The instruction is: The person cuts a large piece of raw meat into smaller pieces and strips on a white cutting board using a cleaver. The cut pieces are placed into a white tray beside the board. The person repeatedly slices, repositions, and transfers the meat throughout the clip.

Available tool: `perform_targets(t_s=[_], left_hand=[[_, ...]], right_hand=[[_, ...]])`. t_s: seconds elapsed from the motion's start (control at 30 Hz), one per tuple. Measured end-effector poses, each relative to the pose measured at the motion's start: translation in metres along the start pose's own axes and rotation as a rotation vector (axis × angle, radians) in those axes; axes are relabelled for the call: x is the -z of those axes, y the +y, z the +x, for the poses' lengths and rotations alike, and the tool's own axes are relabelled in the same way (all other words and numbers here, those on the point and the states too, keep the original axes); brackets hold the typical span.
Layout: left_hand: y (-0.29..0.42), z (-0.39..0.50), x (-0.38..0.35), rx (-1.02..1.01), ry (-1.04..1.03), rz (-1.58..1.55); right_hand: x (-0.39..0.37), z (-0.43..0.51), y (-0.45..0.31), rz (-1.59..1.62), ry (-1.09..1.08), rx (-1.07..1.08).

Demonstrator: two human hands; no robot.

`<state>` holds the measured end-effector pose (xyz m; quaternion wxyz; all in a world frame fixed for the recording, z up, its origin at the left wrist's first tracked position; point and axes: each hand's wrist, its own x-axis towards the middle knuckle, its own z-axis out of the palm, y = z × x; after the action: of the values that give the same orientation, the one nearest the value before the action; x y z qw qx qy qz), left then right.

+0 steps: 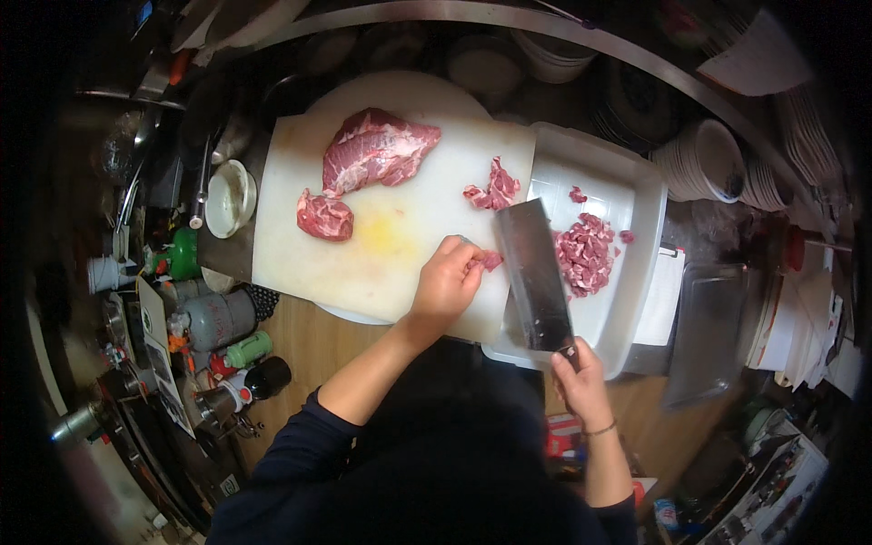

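Note:
My left hand (446, 279) pinches a small piece of raw meat (492, 259) over the right part of a white cutting board (422, 225). In my right hand (581, 381) is the handle of a cleaver (535, 276); its broad dark blade lies across the board's right edge and the near wall of a white plastic tub. A few trimmed meat scraps (497, 187) rest beyond the blade. At the board's left are a large slab of raw meat (378, 150) and a smaller chunk (325, 218). Cut meat pieces (586, 255) are heaped in the tub (630, 300).
Stacked bowls (702, 160) stand past the tub. A white bowl (231, 199) sits left of the board. To the right are a clipboard with paper (659, 296) and a dark tray (708, 327). A grey gas cylinder (221, 320) stands at lower left. A metal shelf edge (436, 12) spans the far side.

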<state>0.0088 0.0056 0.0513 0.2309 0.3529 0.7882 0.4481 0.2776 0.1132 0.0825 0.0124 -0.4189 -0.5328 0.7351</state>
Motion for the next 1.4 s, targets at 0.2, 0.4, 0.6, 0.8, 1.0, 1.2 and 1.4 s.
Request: perform_targets(t_s=[0.2,0.4,0.6,0.8,1.0,1.2,1.4], left_hand=[[-0.011,0.006,0.016,-0.225,0.102,0.367],[-0.027,0.007,0.019,-0.504,0.147,0.415],[-0.035,0.012,0.004,-0.642,0.052,0.323],[-0.036,0.014,0.002,-0.62,0.047,0.298],[-0.033,0.007,0.005,-0.559,0.149,0.282],[-0.042,0.006,0.005,-0.595,0.075,0.324],[-0.041,0.007,0.005,-0.605,0.094,0.302]], right_hand=[[-0.012,-0.016,0.019,-0.052,0.124,-0.044],[-0.02,-0.042,0.004,-0.556,0.266,0.287],[-0.031,-0.048,-0.041,-0.958,0.188,0.294],[-0.066,0.03,-0.059,-0.919,0.148,0.414],[-0.043,0.012,-0.05,-0.858,0.185,0.316],[-0.029,-0.028,-0.066,-0.971,0.091,0.217],[-0.072,0.054,-0.064,-0.902,0.097,0.355]])
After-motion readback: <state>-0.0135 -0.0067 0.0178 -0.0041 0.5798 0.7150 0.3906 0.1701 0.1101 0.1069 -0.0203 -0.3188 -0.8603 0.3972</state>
